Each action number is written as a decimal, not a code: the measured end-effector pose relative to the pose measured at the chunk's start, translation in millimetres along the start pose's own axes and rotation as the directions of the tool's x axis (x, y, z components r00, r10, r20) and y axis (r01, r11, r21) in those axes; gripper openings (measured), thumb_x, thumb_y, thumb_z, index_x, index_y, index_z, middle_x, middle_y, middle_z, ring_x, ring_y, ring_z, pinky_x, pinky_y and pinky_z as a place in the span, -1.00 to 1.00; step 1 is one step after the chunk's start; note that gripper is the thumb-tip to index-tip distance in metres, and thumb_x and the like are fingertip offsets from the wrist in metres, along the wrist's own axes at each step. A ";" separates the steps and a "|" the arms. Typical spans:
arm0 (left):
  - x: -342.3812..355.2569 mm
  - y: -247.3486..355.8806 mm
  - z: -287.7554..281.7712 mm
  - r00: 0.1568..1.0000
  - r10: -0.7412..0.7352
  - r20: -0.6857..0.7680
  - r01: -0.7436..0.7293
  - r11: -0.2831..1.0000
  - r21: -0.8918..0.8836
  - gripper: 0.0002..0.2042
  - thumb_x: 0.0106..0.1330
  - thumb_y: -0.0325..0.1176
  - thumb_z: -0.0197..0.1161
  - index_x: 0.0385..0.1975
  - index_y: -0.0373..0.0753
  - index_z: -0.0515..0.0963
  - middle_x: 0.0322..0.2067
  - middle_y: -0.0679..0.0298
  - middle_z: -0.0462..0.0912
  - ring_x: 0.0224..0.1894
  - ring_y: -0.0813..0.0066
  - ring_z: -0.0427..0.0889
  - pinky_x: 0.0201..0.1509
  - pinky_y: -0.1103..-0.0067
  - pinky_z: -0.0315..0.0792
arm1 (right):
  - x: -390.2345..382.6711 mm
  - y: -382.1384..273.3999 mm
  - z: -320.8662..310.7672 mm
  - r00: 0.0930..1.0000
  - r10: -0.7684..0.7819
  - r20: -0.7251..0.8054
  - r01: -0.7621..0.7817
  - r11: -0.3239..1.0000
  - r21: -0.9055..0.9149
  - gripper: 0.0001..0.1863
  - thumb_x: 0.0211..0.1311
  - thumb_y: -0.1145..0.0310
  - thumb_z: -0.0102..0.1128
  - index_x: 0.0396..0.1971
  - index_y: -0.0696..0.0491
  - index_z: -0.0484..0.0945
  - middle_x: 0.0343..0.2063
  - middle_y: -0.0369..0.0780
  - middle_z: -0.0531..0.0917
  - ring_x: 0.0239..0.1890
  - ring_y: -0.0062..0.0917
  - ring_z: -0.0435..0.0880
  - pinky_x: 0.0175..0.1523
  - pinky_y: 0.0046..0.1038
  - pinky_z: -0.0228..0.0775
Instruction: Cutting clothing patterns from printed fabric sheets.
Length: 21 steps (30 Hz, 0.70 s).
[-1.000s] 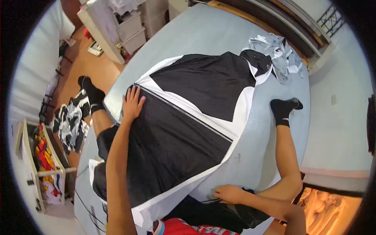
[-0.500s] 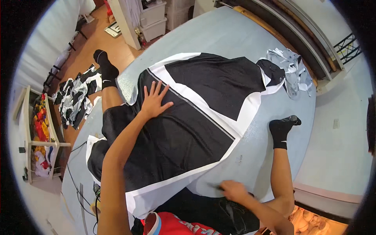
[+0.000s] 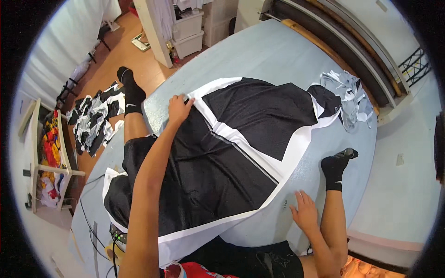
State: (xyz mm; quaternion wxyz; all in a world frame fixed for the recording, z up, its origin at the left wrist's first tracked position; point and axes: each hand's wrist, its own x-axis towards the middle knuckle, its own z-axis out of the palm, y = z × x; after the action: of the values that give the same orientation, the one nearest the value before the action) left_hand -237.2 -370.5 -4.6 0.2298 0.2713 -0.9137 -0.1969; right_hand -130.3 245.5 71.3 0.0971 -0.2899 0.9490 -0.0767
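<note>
A large black fabric panel (image 3: 222, 185) with white edges and a grey stripe lies over the table in front of me. My left hand (image 3: 180, 110) has its fingers curled on the panel's far left corner, and the cloth bunches and ripples below it. Beyond the stripe spreads a second black piece (image 3: 264, 111), bordered by a white strip (image 3: 296, 141). My right hand (image 3: 306, 212) hovers at or rests on the table to the right of the panel, fingers apart, holding nothing that I can see.
My legs stretch out on either side of the fabric, feet in black socks (image 3: 333, 171). Grey and white scraps (image 3: 345, 97) heap at the far right of the pale blue table (image 3: 232, 51). More scraps (image 3: 97, 120) lie on the floor. Cables (image 3: 90, 222) run at lower left.
My left hand went from lying flat on the panel to grasping its corner, and the cloth shifted. My right hand moved up and right; the dark item at its fingers no longer shows.
</note>
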 end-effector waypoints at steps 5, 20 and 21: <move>17.2 -19.8 3.1 0.951 -0.120 0.285 0.124 0.992 0.004 -0.55 0.08 0.03 0.54 -0.33 -0.22 0.56 -0.24 0.04 0.71 -0.11 -0.03 0.66 -0.08 0.22 0.50 | 57.5 1.6 3.4 0.993 -0.116 -0.032 0.115 0.992 -0.046 -0.20 0.20 0.16 0.40 0.44 0.02 0.33 0.39 0.07 0.34 0.44 -0.02 0.29 0.50 -0.04 0.13; -48.1 0.6 -34.6 0.950 0.312 -0.019 -0.305 0.938 0.162 -0.41 0.34 -0.05 0.34 0.27 -0.24 0.42 0.24 -0.07 0.47 0.30 -0.09 0.43 0.34 0.16 0.29 | -122.2 17.0 -4.1 0.810 0.501 0.306 -0.444 0.864 -0.239 -0.53 0.19 0.38 0.30 0.07 0.24 0.46 -0.09 0.07 0.64 -0.09 -0.05 0.72 -0.03 -0.15 0.63; -67.9 7.5 -35.8 0.922 0.387 0.022 -0.385 0.906 0.179 -0.36 0.34 -0.03 0.34 0.32 -0.26 0.38 0.27 -0.08 0.44 0.34 -0.12 0.38 0.38 0.13 0.24 | -126.3 21.9 1.1 0.787 0.517 0.336 -0.455 0.855 -0.250 -0.50 0.16 0.39 0.32 0.08 0.25 0.44 -0.09 0.07 0.65 -0.09 -0.06 0.72 -0.02 -0.16 0.63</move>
State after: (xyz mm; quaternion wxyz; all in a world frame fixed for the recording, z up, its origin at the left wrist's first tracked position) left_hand -170.6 -333.3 7.1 0.2452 0.1062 -0.9616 -0.0624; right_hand -39.1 334.7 83.4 0.2781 -0.0511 0.9555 0.0847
